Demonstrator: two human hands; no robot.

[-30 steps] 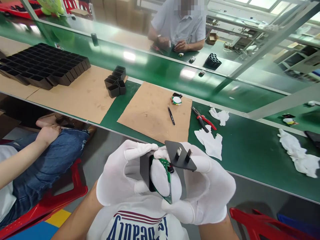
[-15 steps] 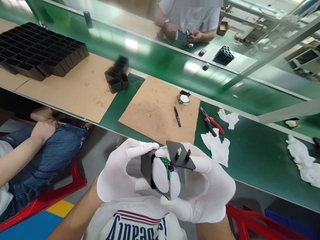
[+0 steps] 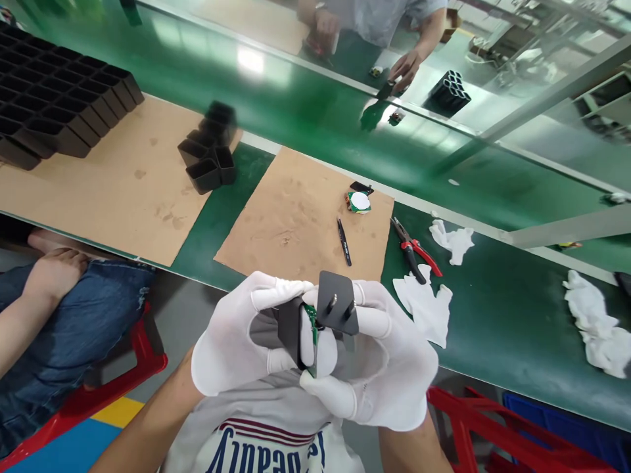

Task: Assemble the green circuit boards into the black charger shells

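Note:
Both my hands wear white gloves and meet in front of my chest, below the bench edge. My left hand [image 3: 236, 341] grips a black charger housing [image 3: 290, 328] with a green circuit board [image 3: 311, 322] sticking out of its open side. My right hand [image 3: 384, 368] pinches a black plug cover [image 3: 336, 310] with two metal prongs, held against the board and housing. Fingers of both hands are closed round these parts.
On the green bench lie a brown board [image 3: 300, 217], a small round part [image 3: 359, 202], black tweezers [image 3: 344, 233], red-handled pliers [image 3: 414, 249] and white gloves [image 3: 424, 309]. Black trays [image 3: 59, 98] and loose black housings [image 3: 207, 157] sit left. Another person's hand [image 3: 404, 66] works across the belt; a seated person's arm [image 3: 44, 289] is left.
My right hand has brought the plug cover left and down onto the board, which has slid deeper into the housing. The view tilted down. The person opposite reached out over the belt.

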